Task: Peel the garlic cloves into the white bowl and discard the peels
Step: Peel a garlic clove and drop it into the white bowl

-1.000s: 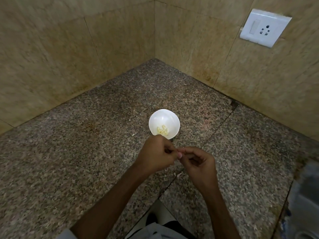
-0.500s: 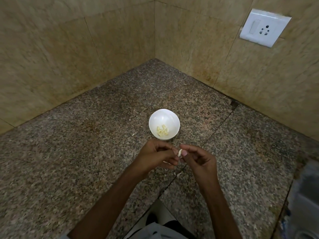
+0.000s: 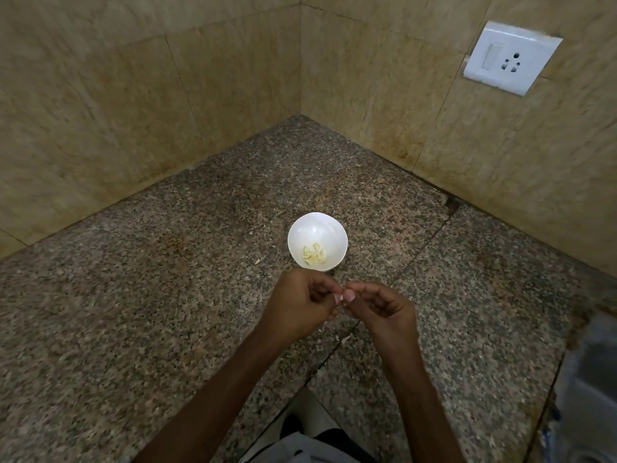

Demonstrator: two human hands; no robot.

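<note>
Mid-peel: left hand and right hand both pinch a mostly hidden garlic clove, white bowl just beyond; next, probably drop it in

Left forearm: bare, enters at the near edge, angled far and right.
Right forearm: bare, enters at the near edge, angled far and slightly left.
Left hand: back up, fingers curled.
Right hand: fingers curled.
Both hands: thumb tips meet between them, pinching a small pale piece, mostly hidden.
</note>
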